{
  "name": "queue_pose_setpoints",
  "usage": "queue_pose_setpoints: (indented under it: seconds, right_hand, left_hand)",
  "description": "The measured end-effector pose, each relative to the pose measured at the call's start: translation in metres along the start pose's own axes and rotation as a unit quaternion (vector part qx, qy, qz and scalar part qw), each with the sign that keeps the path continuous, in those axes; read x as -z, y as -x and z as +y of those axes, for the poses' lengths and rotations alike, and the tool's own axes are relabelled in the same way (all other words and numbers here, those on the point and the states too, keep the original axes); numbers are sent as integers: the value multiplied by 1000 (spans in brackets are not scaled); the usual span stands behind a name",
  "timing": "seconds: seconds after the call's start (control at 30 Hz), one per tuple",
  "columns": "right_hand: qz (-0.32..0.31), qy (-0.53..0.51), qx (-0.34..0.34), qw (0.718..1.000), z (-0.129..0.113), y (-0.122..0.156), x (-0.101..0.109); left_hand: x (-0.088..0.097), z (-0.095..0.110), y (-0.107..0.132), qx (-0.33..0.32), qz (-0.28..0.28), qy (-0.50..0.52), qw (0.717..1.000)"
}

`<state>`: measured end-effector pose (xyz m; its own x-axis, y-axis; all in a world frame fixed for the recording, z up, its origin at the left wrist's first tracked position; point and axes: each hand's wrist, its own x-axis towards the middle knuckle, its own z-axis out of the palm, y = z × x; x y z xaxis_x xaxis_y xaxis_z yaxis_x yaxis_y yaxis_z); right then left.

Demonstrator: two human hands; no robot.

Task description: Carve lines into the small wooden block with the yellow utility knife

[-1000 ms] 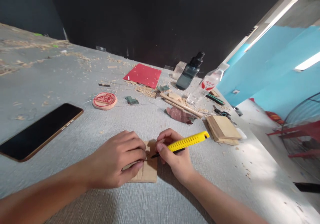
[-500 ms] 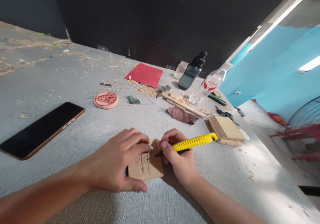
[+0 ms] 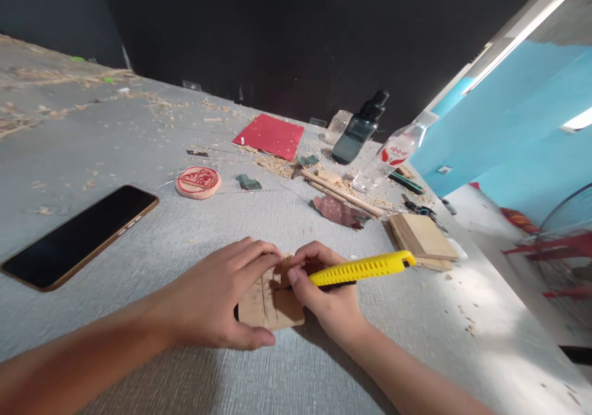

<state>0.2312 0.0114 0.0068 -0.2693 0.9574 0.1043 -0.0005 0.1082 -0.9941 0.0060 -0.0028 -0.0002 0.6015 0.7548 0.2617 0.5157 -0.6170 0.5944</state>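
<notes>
Holding a yellow utility knife (image 3: 365, 269), the right hand (image 3: 326, 295) pinches it between thumb and fingers close to its front end, the handle slanting up and away to the right. The dark tip points down at a small wooden board (image 3: 289, 315), which lies flat on the grey table (image 3: 222, 230) between the two hands. Whether the blade is touching the wood cannot be told; the tip is small and partly hidden by the fingers.

The left hand (image 3: 222, 298) is spread over the board's left side, fingertips at its far part and thumb along the near edge, apparently bracing it rather than clasping it.

Progress: dark lines run down the middle of the board, with finer marks to their left. Whether these are drawn, cut or both is unclear. The near right corner shows plain wood. The far right area is dark, and shadow cannot be separated from cutting there. In this observer's judgement the work is partway through, with the surface marked out but most of the carving outstanding.

Nearby: a round wooden piece (image 3: 198, 182) bears a completed-looking red design, and a stack of wooden blocks (image 3: 425, 236) lies to the right, apparently unmarked.
</notes>
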Motion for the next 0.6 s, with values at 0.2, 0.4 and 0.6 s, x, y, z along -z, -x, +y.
queue_pose_setpoints:
  seconds: [0.2, 0.4, 0.6]
  right_hand:
    - [11, -12, -25, 1000, 0, -2, 0]
    - [22, -16, -59, 998, -3, -2, -1]
    - [29, -20, -73, 997, -3, -3, -1]
  left_hand:
    - [0, -1, 2, 2, -8, -12, 1000]
    - [0, -1, 1, 9, -8, -9, 1000]
    - [1, 0, 1, 6, -6, -6, 1000]
